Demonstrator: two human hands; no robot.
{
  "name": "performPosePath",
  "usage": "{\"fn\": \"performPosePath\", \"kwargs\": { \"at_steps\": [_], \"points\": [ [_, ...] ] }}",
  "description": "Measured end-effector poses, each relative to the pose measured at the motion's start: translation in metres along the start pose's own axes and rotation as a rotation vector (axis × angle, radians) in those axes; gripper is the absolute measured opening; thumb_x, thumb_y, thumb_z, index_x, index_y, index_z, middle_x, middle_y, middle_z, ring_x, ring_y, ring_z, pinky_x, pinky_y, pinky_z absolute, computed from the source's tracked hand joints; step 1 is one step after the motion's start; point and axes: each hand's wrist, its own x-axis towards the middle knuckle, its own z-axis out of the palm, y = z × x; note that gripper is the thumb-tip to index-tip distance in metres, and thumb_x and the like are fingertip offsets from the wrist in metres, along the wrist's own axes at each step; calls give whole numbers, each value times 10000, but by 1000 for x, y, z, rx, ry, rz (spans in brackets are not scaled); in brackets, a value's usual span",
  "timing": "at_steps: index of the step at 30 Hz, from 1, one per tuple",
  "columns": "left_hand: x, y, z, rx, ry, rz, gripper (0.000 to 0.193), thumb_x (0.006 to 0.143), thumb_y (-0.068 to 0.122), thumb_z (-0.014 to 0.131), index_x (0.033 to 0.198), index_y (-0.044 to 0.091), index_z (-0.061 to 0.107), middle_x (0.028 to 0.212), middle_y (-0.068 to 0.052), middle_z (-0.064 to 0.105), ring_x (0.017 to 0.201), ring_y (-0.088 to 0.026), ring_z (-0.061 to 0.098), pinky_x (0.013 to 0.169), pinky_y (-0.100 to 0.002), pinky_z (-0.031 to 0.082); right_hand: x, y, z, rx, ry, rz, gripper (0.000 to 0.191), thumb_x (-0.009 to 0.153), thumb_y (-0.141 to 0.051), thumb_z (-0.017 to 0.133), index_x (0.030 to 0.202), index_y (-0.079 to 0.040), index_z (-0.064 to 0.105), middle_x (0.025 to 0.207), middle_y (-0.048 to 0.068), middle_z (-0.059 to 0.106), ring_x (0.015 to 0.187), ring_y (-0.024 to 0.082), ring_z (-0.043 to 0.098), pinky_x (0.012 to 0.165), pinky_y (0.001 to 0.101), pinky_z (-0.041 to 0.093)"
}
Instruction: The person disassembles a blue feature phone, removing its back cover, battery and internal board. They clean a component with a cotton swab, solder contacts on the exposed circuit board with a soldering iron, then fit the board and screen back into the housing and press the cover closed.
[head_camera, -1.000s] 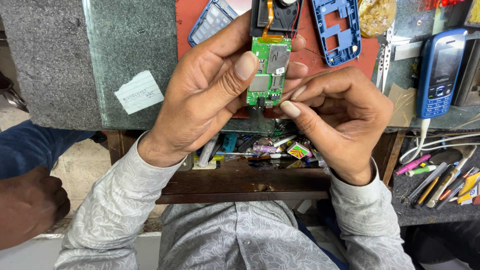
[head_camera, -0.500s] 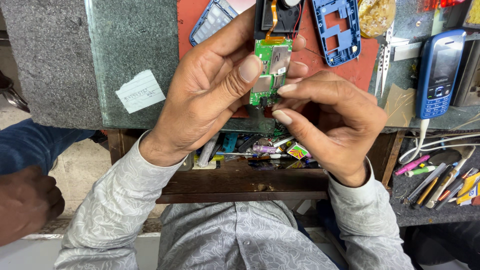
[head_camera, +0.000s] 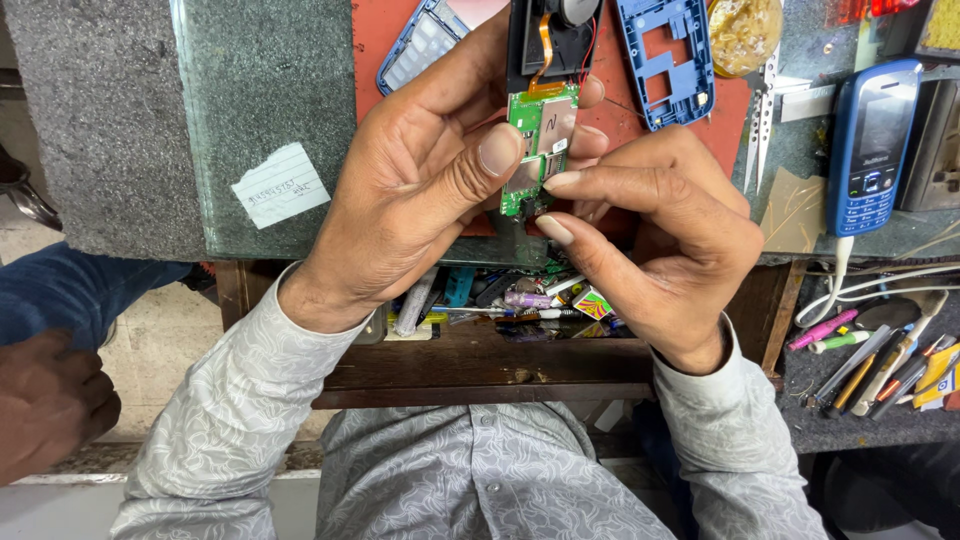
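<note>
Two hands hold a small green phone board up close.

From the head camera: the left hand grips the green board between thumb and fingers to keep it steady, while the right hand pinches its bottom edge with thumb and fingertip. Past the hands lie a blue phone frame and, to the right, a blue phone.

I note a blue phone far right on the counter, two blue phone frames far centre, a paper slip left, tweezers between.
</note>
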Motion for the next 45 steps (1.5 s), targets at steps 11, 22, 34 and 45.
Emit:
{"fn": "performPosePath", "kwargs": {
  "at_steps": [11, 22, 34, 45],
  "points": [
    [1, 0, 2, -19, -1, -11, 579, 1226, 228, 603, 1658, 19, 279, 1463, -90, 529, 1282, -179, 617, 1178, -333, 493, -1, 0, -1, -92, 16, -78, 264, 851, 53, 867, 1066, 6, 721, 983, 103, 646, 862, 155, 626, 719, 242, 517],
    [2, -1, 3, -15, -2, -8, 576, 1227, 221, 597, 1657, 21, 270, 1456, -83, 534, 1281, -174, 613, 1179, -327, 487, -1, -1, -2, -82, 23, -48, 268, 846, 53, 866, 1064, -3, 720, 976, 97, 644, 859, 139, 615, 674, 225, 493],
    [4, 2, 5, -19, -5, -9, 589, 1216, 224, 598, 1652, 26, 254, 1454, -95, 529, 1280, -180, 613, 1171, -334, 498, -3, 0, -2, -51, 24, -72, 269, 845, 90, 851, 1068, 5, 727, 1003, 96, 615, 924, 154, 649, 756, 239, 577],
    [4, 8, 21, 147, 68, 56, 807, 1092, 75, 741, 1637, 61, 147, 1414, -131, 556, 1225, -216, 643, 1125, -347, 524, -15, 3, -12, 279, 268, 16, 207, 1116, -25, 664, 1253, 4, 511, 1102, 70, 592, 849, 106, 612, 758, 231, 575]
  ]
}}
